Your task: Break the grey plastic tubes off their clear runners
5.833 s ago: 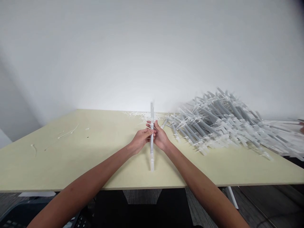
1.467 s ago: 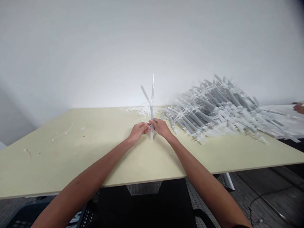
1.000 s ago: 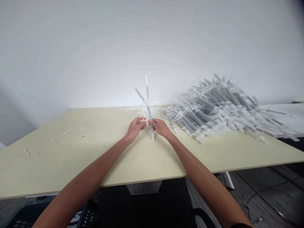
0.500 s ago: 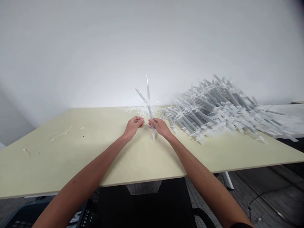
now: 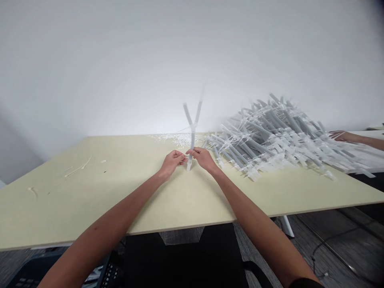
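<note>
In my right hand is a Y-shaped grey, translucent tube, gripped between thumb and fingers below its fork. It stands nearly upright, its two branches pointing up and blurred by motion. A thin pale tail sticks out to the left near the fork. My left hand is closed in a pinch just left of the tube's lower part, with a thin pale strip, seemingly a cable tie, at its fingertips. Behind the tube lies a heap of loose white cable ties.
A large pile of similar grey tubes with white ties covers the right of the table. Another person's hand reaches in at the pile's far right. A few stray ties lie left. A dark basket stands below the table.
The tube has turned and tilted rightward, and its lower end has shifted slightly left. My left hand has come closer to it. Another person's hand has appeared at the right.
</note>
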Available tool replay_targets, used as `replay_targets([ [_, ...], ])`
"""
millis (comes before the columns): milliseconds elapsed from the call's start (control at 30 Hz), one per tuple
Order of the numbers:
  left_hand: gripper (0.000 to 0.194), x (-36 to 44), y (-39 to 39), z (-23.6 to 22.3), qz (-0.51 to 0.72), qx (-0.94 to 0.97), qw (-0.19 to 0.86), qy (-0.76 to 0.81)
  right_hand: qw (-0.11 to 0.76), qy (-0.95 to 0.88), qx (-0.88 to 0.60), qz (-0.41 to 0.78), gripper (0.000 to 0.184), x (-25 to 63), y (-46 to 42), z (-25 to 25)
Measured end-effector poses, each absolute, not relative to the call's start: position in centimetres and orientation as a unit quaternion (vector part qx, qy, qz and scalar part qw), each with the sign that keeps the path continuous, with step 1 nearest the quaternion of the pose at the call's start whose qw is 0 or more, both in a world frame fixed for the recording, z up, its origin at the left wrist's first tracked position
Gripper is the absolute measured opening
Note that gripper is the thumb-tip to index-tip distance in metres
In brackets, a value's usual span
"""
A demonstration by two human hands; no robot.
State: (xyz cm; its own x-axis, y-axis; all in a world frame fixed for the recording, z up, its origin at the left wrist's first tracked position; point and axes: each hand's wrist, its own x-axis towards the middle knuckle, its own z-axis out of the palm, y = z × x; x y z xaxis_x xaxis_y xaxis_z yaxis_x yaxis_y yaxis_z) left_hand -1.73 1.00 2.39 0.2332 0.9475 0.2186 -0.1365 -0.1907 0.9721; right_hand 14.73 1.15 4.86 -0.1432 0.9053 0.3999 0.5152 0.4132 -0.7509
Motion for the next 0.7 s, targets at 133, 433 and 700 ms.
replay_targets([
  [133,0.03,-1.8,1.0,2.5,0.501,0.589,0.521,0.362,0.386,-0.754,-0.507,0.157,0.041,14.8,0.8,5.3],
  [433,0.029,-1.6,0.4,3.2,0.474,0.623,0.485,0.39,0.302,-0.766,-0.54,0.175,0.039,16.2,0.9,5.7],
  [700,0.042,-1.6,0.2,3.3,0.432,0.668,0.432,0.425,0.338,-0.727,-0.54,0.257,0.031,15.7,0.6,5.7],
])
